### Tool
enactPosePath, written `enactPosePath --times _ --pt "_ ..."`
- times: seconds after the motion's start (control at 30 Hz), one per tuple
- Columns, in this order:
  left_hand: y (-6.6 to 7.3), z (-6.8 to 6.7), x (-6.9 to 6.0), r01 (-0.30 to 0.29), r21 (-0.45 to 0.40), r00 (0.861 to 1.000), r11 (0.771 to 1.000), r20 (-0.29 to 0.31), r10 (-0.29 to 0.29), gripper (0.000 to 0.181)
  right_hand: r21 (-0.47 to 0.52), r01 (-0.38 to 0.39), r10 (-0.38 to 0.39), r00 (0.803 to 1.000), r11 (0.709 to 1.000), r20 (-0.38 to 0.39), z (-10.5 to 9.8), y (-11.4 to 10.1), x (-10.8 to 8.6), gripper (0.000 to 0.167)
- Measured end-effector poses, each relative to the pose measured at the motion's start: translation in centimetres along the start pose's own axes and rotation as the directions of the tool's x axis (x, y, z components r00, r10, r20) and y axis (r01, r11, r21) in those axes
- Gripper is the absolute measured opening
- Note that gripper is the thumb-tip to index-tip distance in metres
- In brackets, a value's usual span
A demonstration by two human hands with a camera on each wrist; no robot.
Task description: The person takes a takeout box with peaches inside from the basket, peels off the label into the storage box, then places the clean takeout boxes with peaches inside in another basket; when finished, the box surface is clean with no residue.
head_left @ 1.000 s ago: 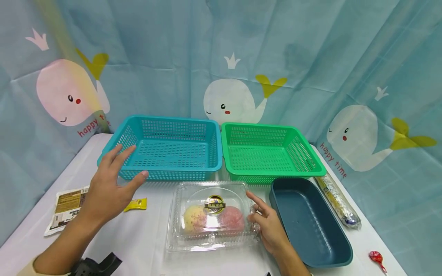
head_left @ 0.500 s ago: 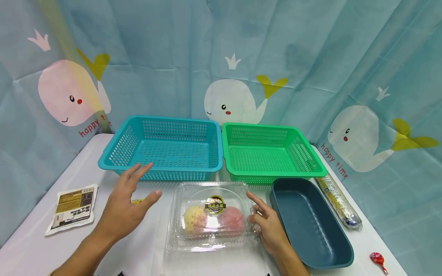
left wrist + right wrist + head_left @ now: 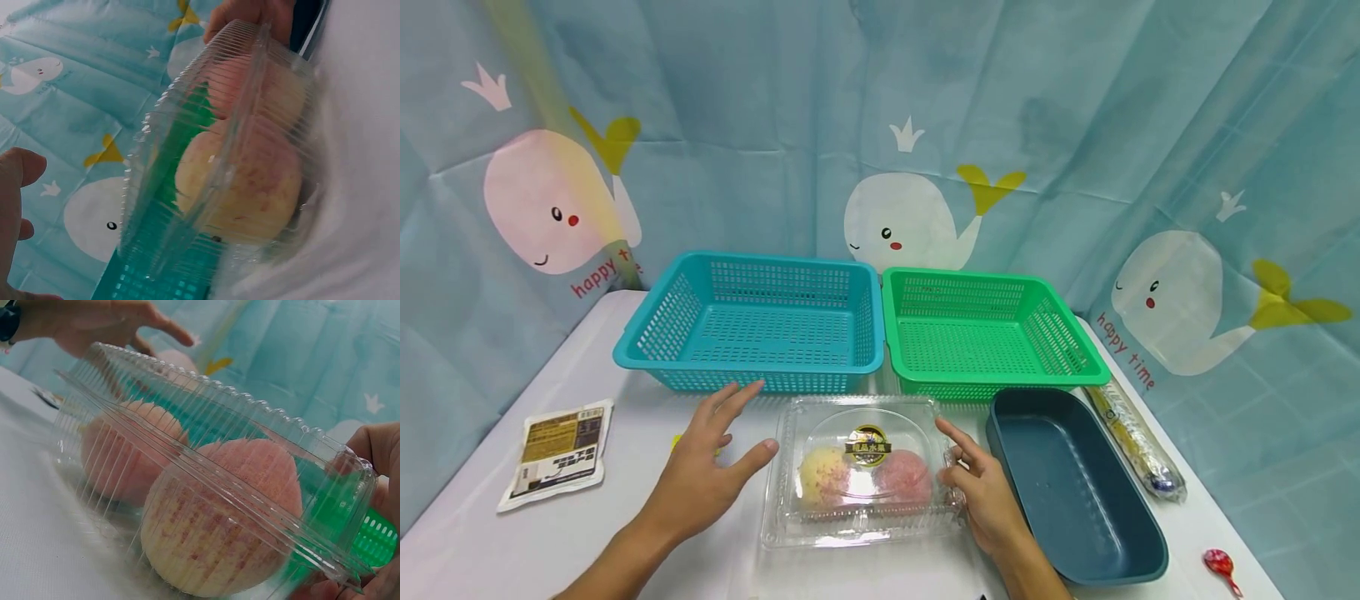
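A clear plastic clamshell box (image 3: pixel 820 529) with a black-and-gold label lies closed on the table. Two peaches, a yellowish one (image 3: pixel 822 477) and a pink one (image 3: pixel 904 477), show through its lid. My right hand (image 3: pixel 985 492) grips the box's right edge, its index finger extended along the side. In the right wrist view, fingers (image 3: pixel 375 447) and thumb hold one end of the box. My left hand (image 3: pixel 707 467) hovers just left of the box, fingers spread and apart from it. Behind that hand a small yellow packet (image 3: pixel 677 441) is mostly hidden.
A blue basket (image 3: pixel 748 367) and a green basket (image 3: pixel 992 372) stand behind the box. The dark blue tub (image 3: pixel 1075 492) sits right beside my right hand. A flat food pouch (image 3: pixel 557 454) lies left; a long wrapped packet (image 3: pixel 1138 446) and red spoon-shaped item (image 3: pixel 1219 562) lie right.
My left hand has moved right and toward me, from over the blue basket's front to beside the box. It now covers most of the yellow packet. My right hand and the box stay put.
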State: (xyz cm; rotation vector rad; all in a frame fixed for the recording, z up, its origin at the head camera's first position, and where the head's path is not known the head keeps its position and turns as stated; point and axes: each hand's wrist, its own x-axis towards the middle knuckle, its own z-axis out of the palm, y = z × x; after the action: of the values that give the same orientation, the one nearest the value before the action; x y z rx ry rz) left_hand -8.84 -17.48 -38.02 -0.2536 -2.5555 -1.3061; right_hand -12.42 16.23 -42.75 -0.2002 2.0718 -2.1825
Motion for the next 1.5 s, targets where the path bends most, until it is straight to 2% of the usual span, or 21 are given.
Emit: enactPosePath --times 0.17,0.5,0.73,0.93,1.07,1.2,1.3,1.4,1.5 --pt "-0.3 1.2 -0.2 0.026 -0.014 0.999 1.0 0.047 -0.026 0.065 0.005 0.0 0.0 1.0 1.0 0.0 0.0 0.0 0.0 0.067" --pt "-1.0 2.9 -0.1 0.094 -0.069 0.987 0.993 0.137 -0.084 0.065 0.025 0.002 -0.002 1.0 1.0 -0.005 0.1 0.0 0.0 0.067" --pt "-1.2 3.5 0.1 0.138 -0.033 0.971 0.99 0.204 -0.128 0.067 0.017 -0.008 0.008 1.0 1.0 -0.013 0.2 0.0 0.0 0.067" --pt "-1.4 3.7 0.3 0.169 -0.079 0.962 0.982 0.229 -0.147 0.065 -0.009 -0.008 0.008 1.0 1.0 -0.025 0.3 -0.4 -0.2 0.065" --pt "-1.5 3.8 0.4 0.194 -0.117 0.958 0.974 0.235 -0.163 0.063 -0.134 -0.017 0.007 0.997 0.991 -0.077 0.5 -1.1 -0.6 0.062" --pt "-1.4 3.9 0.6 0.238 -0.152 0.95 0.959 0.244 -0.197 0.065 -0.316 -0.062 0.013 0.988 0.947 -0.155 0.6 -2.2 -1.0 0.058" --pt "-1.4 3.9 0.6 0.279 -0.193 0.94 0.941 0.254 -0.227 0.066 -0.374 -0.064 -0.006 0.983 0.925 -0.182 0.7 -3.3 -1.4 0.055" --pt "-1.3 4.0 0.7 0.309 -0.218 0.934 0.926 0.255 -0.251 0.065 -0.375 -0.02 -0.043 0.986 0.927 -0.159 0.7 -4.8 -1.7 0.054" --pt "-1.3 4.0 0.7 0.328 -0.224 0.928 0.918 0.255 -0.27 0.065 -0.377 0.052 -0.096 0.99 0.925 -0.099 0.6 -6.3 -1.8 0.053"
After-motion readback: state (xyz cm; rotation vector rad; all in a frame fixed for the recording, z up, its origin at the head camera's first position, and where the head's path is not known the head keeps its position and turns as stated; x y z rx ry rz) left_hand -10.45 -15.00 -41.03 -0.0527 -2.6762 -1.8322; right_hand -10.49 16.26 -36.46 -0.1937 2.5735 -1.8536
